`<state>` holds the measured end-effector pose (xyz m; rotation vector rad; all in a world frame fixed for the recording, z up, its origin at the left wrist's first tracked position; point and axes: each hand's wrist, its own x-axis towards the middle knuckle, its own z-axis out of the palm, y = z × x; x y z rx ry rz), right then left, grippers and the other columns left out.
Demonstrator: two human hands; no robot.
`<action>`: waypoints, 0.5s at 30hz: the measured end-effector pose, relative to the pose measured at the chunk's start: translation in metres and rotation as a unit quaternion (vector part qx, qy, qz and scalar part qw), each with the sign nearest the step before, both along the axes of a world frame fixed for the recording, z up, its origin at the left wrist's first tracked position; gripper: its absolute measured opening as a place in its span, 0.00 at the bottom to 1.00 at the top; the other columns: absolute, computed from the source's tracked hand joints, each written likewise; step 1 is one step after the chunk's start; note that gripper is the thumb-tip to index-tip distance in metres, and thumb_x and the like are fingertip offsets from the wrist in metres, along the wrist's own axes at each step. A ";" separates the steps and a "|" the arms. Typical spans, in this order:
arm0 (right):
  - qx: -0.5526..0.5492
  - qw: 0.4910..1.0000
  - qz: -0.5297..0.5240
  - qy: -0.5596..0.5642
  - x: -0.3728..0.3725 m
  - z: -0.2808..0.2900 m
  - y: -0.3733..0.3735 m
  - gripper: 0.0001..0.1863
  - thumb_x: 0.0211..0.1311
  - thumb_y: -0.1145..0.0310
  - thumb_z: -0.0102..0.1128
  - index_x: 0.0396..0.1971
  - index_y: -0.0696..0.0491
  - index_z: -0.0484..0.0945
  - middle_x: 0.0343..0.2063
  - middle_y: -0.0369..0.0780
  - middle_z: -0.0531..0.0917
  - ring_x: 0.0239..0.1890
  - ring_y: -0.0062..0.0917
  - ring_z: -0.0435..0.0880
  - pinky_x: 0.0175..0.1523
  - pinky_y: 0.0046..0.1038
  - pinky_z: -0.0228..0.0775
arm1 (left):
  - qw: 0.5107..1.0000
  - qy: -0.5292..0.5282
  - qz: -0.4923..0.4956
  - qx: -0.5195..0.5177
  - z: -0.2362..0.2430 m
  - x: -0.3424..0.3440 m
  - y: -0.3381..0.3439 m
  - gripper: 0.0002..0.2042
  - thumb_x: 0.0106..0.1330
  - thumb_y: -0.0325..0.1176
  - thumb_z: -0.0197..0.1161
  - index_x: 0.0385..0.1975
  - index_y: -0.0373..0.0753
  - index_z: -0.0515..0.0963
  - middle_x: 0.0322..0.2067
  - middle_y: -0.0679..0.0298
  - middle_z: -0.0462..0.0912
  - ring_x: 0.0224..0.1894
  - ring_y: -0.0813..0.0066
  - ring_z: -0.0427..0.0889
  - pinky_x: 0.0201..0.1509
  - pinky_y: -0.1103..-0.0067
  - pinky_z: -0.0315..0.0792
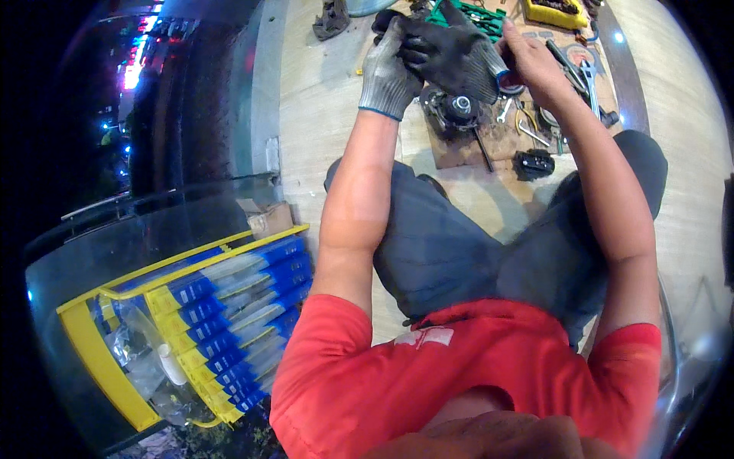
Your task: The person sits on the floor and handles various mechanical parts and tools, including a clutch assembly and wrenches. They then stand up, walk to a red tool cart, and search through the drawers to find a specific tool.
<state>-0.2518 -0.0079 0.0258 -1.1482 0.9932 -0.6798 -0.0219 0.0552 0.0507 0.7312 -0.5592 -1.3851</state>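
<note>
My left hand (pixel 388 69) wears a pale grey knit work glove with a dark coating and a blue-edged cuff. Its fingers are closed on a second, dark-coated work glove (pixel 459 65), which stretches across to the right. My bare right hand (pixel 531 65) is at that glove's cuff, thumb raised and the other fingers curled at the edge; part of the grip is hidden. Just below the gloves, a greasy dark mechanical part (pixel 457 115) with a round metal hub sits on a stained cardboard sheet (pixel 451 157). A dark rod (pixel 485 150) sticks out from it toward me.
Right of the part lie a small wrench (pixel 505 111), pliers (pixel 527 117), an adjustable wrench (pixel 589 86) and a black block-shaped part (pixel 534 164). Farther off are a green tool tray (pixel 485 18), a yellow container (pixel 556 12) and a dark part (pixel 331 21). A yellow rack (pixel 107 367) holds blue packages at left.
</note>
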 end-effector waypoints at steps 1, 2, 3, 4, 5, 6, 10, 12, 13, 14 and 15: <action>0.053 0.998 0.003 -0.030 -0.002 0.006 0.008 0.36 0.73 0.35 0.42 0.46 0.57 0.81 0.26 0.33 0.76 0.29 0.21 0.81 0.36 0.25 0.78 | 1.000 0.016 0.010 -0.015 -0.007 0.011 0.002 0.12 0.72 0.41 0.63 0.45 0.39 0.78 0.35 0.66 0.83 0.31 0.81 0.82 0.26 0.85 0.76; 0.079 0.994 0.017 -0.076 -0.005 0.010 0.009 0.37 0.74 0.36 0.40 0.50 0.57 0.79 0.32 0.35 0.79 0.30 0.22 0.82 0.37 0.24 0.79 | 0.999 0.031 0.017 -0.033 -0.010 0.020 -0.001 0.13 0.72 0.41 0.63 0.45 0.39 0.78 0.35 0.66 0.83 0.30 0.81 0.82 0.26 0.86 0.76; 0.107 0.987 0.028 -0.121 -0.009 0.009 0.008 0.37 0.74 0.36 0.38 0.53 0.58 0.77 0.37 0.38 0.81 0.31 0.22 0.84 0.37 0.23 0.79 | 0.998 0.044 0.018 -0.028 -0.009 0.023 -0.002 0.13 0.71 0.41 0.63 0.46 0.38 0.78 0.35 0.65 0.83 0.30 0.80 0.82 0.26 0.86 0.76; 0.128 0.980 0.025 -0.148 -0.011 0.009 0.009 0.37 0.75 0.36 0.38 0.57 0.58 0.76 0.38 0.40 0.82 0.34 0.24 0.85 0.39 0.25 0.80 | 0.998 0.057 0.019 -0.023 -0.008 0.026 -0.001 0.14 0.71 0.42 0.63 0.46 0.38 0.78 0.35 0.65 0.83 0.30 0.80 0.82 0.26 0.87 0.76; 0.134 0.979 0.044 -0.147 -0.014 0.012 0.013 0.32 0.76 0.44 0.43 0.59 0.58 0.75 0.43 0.40 0.83 0.39 0.24 0.84 0.42 0.25 0.80 | 0.997 0.070 0.019 -0.016 -0.006 0.026 0.000 0.15 0.71 0.42 0.64 0.46 0.38 0.78 0.35 0.65 0.84 0.30 0.80 0.82 0.26 0.87 0.76; 0.119 0.983 0.046 -0.134 -0.013 0.014 0.018 0.28 0.75 0.50 0.46 0.60 0.58 0.74 0.46 0.41 0.83 0.41 0.23 0.84 0.43 0.26 0.79 | 0.995 0.090 0.035 0.007 -0.005 0.026 -0.001 0.16 0.70 0.45 0.64 0.47 0.38 0.78 0.36 0.65 0.84 0.31 0.80 0.82 0.29 0.86 0.78; 0.078 0.992 0.063 -0.075 -0.015 0.017 0.031 0.26 0.68 0.68 0.55 0.65 0.54 0.69 0.52 0.38 0.81 0.49 0.19 0.79 0.49 0.26 0.75 | 0.984 0.083 0.118 0.105 0.025 -0.009 -0.002 0.13 0.72 0.47 0.61 0.41 0.44 0.79 0.31 0.71 0.83 0.28 0.85 0.79 0.28 0.89 0.75; 0.081 0.990 0.077 -0.088 -0.012 0.016 0.035 0.27 0.68 0.69 0.55 0.67 0.52 0.68 0.52 0.36 0.80 0.50 0.17 0.78 0.51 0.26 0.73 | 0.992 0.087 0.068 0.068 0.015 0.003 0.000 0.16 0.73 0.47 0.60 0.45 0.41 0.78 0.35 0.67 0.83 0.32 0.79 0.82 0.36 0.80 0.79; 0.082 0.987 0.079 -0.111 -0.010 0.007 0.034 0.25 0.68 0.69 0.55 0.65 0.52 0.69 0.50 0.35 0.81 0.47 0.16 0.78 0.51 0.25 0.73 | 0.994 0.089 0.041 0.050 0.006 0.011 -0.002 0.17 0.73 0.48 0.59 0.47 0.40 0.78 0.36 0.65 0.84 0.34 0.76 0.83 0.40 0.76 0.82; 0.085 0.984 0.084 -0.135 -0.007 -0.001 0.032 0.24 0.68 0.69 0.56 0.64 0.52 0.71 0.47 0.33 0.81 0.45 0.15 0.78 0.50 0.25 0.73 | 0.994 0.096 0.003 0.044 -0.007 0.023 -0.004 0.17 0.73 0.48 0.58 0.47 0.41 0.78 0.35 0.65 0.83 0.33 0.75 0.83 0.40 0.74 0.81; 0.073 0.984 0.089 -0.138 -0.005 -0.005 0.030 0.21 0.68 0.67 0.58 0.60 0.53 0.74 0.44 0.33 0.82 0.43 0.16 0.79 0.49 0.24 0.73 | 0.994 0.101 -0.033 0.037 -0.021 0.038 -0.006 0.16 0.74 0.49 0.58 0.46 0.42 0.78 0.35 0.65 0.83 0.33 0.74 0.82 0.40 0.72 0.81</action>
